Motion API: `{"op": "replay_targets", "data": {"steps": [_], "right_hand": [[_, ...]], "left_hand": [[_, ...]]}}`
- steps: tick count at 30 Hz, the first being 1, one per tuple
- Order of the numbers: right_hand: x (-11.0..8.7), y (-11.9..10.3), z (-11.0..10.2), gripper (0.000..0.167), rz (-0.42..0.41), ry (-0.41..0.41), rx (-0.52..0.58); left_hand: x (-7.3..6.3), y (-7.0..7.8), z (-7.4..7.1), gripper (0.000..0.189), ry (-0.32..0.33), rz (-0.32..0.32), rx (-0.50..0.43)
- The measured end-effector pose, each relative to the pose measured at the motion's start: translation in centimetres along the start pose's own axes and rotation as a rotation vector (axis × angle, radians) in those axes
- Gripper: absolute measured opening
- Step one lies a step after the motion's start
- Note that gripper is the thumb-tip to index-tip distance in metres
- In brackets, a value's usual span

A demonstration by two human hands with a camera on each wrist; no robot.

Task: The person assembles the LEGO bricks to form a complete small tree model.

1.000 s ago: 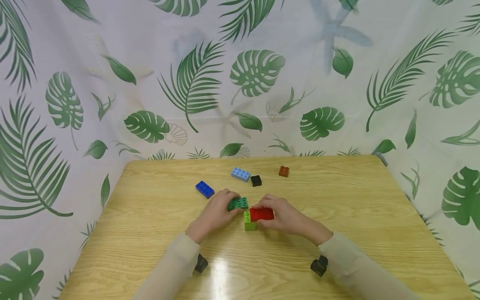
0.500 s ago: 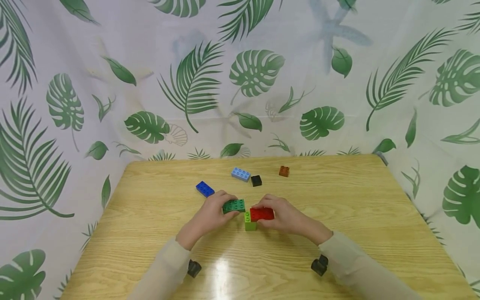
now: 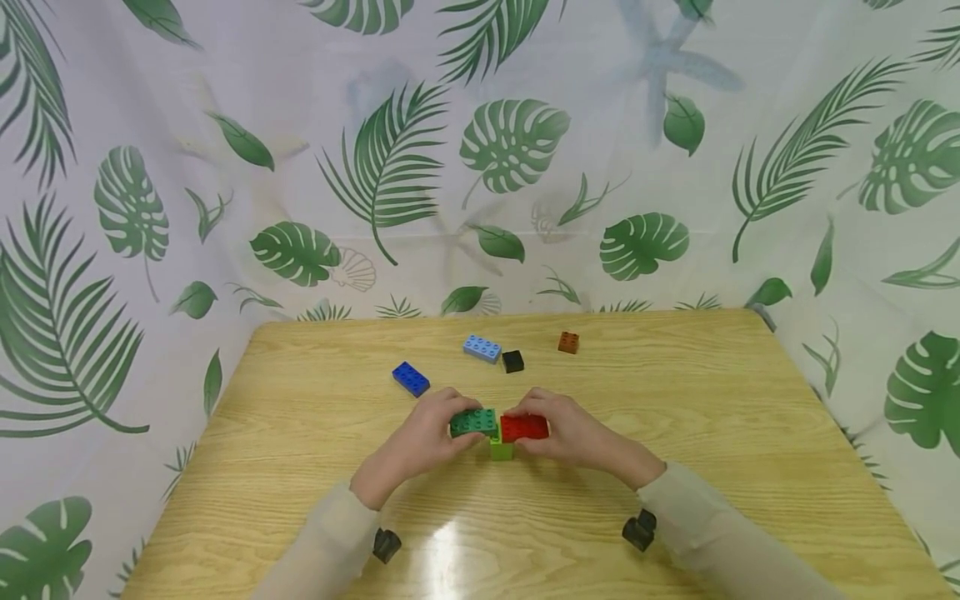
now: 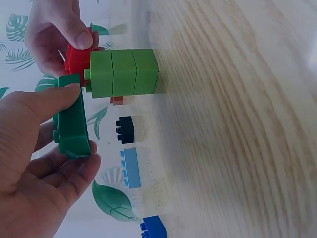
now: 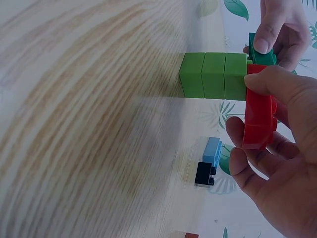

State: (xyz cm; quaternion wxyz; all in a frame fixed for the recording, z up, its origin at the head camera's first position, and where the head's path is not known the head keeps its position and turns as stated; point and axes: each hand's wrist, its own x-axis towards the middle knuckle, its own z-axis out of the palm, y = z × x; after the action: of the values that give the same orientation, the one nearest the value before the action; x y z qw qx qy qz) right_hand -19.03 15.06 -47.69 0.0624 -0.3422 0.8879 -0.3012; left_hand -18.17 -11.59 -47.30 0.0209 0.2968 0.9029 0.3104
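Note:
A stack of three lime green bricks (image 3: 501,451) stands upright on the table, clearly layered in the left wrist view. My right hand (image 3: 573,432) pinches a red brick (image 5: 258,121), whose inner end sits on the right part of the stack's top while the rest juts out sideways. My left hand (image 3: 420,442) grips a dark green brick (image 4: 72,116) between thumb and fingers. That brick's inner end is over the left part of the stack's top, beside the red one; I cannot tell whether it touches the studs (image 4: 87,88).
Behind the hands lie a dark blue brick (image 3: 411,379), a light blue brick (image 3: 482,348), a small black brick (image 3: 513,361) and a small brown brick (image 3: 568,342). A leaf-patterned cloth (image 3: 420,275) hangs behind the wooden table (image 3: 675,392).
My left hand drew the dark green brick left and nearer, then brought it right, over the top of the lime green stack. The right hand and the red brick have stayed in place.

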Motion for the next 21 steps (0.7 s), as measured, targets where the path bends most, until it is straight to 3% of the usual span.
{"op": "replay_targets", "data": {"steps": [8, 13, 21], "right_hand": [[0.07, 0.11, 0.13, 0.035, -0.002, 0.006, 0.015], [0.12, 0.05, 0.09, 0.034, 0.002, 0.008, 0.020], [0.06, -0.12, 0.04, 0.033, 0.004, 0.009, 0.032]], "left_hand": [[-0.05, 0.34, 0.25, 0.037, -0.047, 0.016, -0.005], [0.11, 0.37, 0.24, 0.036, -0.046, 0.038, 0.031], [0.34, 0.87, 0.02, 0.039, -0.097, 0.042, 0.104]]}}
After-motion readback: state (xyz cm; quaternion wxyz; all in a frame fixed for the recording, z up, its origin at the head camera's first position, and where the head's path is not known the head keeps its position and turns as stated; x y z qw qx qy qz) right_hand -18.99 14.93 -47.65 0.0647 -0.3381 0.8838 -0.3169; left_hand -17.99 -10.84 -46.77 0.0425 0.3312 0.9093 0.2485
